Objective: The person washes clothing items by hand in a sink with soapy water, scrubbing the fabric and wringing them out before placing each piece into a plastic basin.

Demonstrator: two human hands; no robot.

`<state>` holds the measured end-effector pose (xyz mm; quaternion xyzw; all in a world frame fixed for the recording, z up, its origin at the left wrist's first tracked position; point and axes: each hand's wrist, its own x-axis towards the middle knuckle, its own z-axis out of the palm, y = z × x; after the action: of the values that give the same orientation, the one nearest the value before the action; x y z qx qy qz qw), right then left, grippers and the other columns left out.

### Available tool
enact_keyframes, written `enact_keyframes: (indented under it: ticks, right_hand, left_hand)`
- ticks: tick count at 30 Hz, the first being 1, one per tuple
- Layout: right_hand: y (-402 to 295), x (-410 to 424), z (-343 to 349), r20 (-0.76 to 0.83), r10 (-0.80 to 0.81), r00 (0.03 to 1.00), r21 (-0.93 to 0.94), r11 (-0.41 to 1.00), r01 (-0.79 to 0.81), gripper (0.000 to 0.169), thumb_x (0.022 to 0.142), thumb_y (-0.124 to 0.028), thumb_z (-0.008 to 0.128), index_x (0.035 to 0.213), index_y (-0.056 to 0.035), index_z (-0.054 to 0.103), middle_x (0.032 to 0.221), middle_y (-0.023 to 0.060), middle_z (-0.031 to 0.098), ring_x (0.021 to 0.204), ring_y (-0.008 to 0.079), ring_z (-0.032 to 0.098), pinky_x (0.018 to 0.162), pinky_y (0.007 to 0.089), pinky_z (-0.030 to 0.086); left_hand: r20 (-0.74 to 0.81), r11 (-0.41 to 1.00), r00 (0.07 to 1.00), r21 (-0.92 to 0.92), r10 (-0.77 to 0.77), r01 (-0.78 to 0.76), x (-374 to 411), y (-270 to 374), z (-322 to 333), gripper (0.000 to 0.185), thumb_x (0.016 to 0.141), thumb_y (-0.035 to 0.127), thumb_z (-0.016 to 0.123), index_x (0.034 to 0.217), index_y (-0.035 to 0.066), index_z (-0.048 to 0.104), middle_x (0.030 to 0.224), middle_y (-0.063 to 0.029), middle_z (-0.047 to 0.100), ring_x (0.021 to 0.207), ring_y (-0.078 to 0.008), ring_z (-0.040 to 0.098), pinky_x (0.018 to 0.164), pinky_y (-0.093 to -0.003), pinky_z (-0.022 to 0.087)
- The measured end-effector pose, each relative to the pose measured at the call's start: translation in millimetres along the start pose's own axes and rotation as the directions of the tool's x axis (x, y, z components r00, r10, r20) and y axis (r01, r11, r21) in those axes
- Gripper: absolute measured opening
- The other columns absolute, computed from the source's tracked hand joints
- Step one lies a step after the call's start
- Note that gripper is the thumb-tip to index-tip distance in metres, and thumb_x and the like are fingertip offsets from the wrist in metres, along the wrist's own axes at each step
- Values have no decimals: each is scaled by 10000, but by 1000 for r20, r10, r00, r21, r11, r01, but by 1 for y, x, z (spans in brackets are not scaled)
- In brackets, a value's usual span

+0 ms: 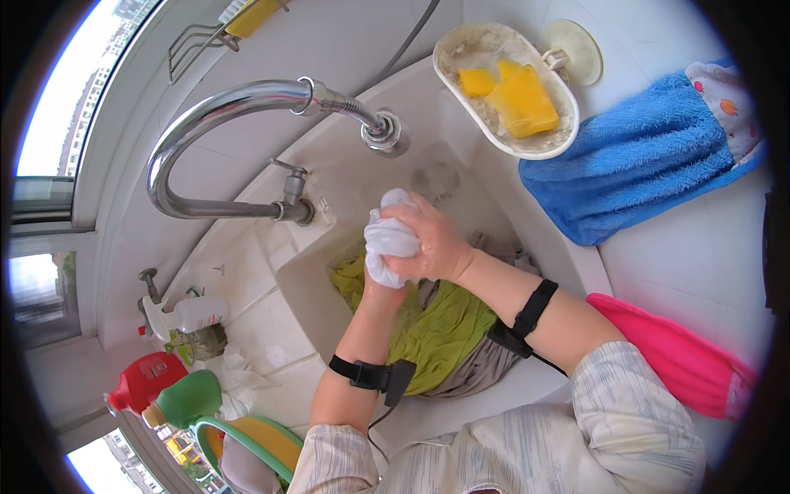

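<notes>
A wet, bunched white cloth (392, 234) is squeezed between my two hands above the sink basin. My right hand (435, 238) wraps it from the right, its fingers curled over the fabric. Of my left hand (384, 289) only the heel and wrist show; its fingers are hidden behind the cloth and my right hand. Below, soaked yellow-green fabric (441, 346) lies in the white sink (315, 290) with greyish-brown fabric (472, 370) partly under it. The chrome faucet's spout end (386, 133) hangs above and beyond my hands; no stream of water shows.
A white soap dish (447, 68) holding yellow soap pieces (524, 102) sits at the upper right. Blue (636, 148) and pink (666, 352) towels hang along the right wall. Left are a spray bottle (197, 312), red bottle (148, 380), green bottle (191, 398) and basin (271, 441).
</notes>
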<state>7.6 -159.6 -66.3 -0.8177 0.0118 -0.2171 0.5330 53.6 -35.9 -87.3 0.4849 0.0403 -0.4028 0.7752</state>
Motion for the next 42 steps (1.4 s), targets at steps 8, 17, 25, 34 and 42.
enact_keyframes:
  ticks: [8,17,25,34,42]
  right_hand:
    - [75,-5,-38,300,206,931,-468,883,-45,508,740,-271,689,1227,-178,578,1278,166,483,1071,357,534,863,433,480]
    - [120,-44,-36,329,536,778,-852,523,0,859,752,-242,674,1491,-316,242,1576,150,48,1402,424,148,1077,595,237]
    - [143,-37,-23,388,737,554,-881,474,-14,1032,709,-374,745,1520,-308,111,1565,211,39,1411,483,90,1088,633,180]
    - [116,-29,-5,203,849,487,-550,511,-661,775,698,-262,717,1397,-171,394,1310,206,480,1169,403,508,958,474,433]
    - [-48,-25,21,297,183,937,-361,930,-67,510,653,-212,704,1148,-156,593,1105,134,500,1086,351,464,891,505,380]
  left_hand:
    - [-327,651,930,745,167,145,31,-40,-54,586,907,406,578,1350,52,432,1199,-165,562,1065,-296,568,922,-371,445]
    - [59,-384,937,920,343,82,29,-63,-44,587,834,292,635,1383,240,434,1488,-167,262,1232,-468,341,951,-590,370]
    - [170,-396,952,917,255,-58,66,-112,-79,610,855,358,590,1420,250,387,1534,-132,211,1311,-497,263,1041,-607,273]
    - [-163,678,979,734,120,39,70,-82,-85,748,868,540,570,1451,137,330,1457,-126,359,1318,-339,367,1070,-466,311]
    - [168,798,957,-528,-236,289,20,-4,-31,577,902,595,467,1329,211,421,1239,-84,548,1145,-316,521,939,-479,446]
